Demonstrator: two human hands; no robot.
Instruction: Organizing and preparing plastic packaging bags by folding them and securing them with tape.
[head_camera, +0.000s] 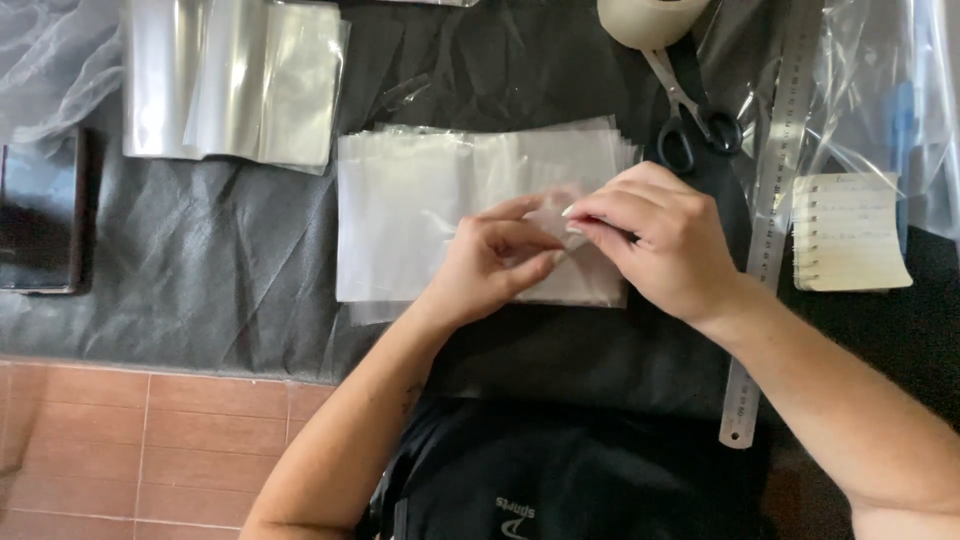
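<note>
A stack of clear plastic bags (420, 215) lies on a black cloth (200, 260) in the middle of the view. My left hand (495, 265) and my right hand (655, 235) meet over the stack's right part. Both pinch the edge of one thin clear bag (555, 215) between fingertips and thumbs. The bag is see-through and hard to make out against the stack beneath.
A pile of glossy clear sheets (235, 80) lies at the top left, a dark phone (40, 215) at the far left. Scissors (695, 115), a tape roll (650, 18), a steel ruler (770, 215) and a notepad (848, 232) sit to the right. Red floor tiles (150, 440) show below.
</note>
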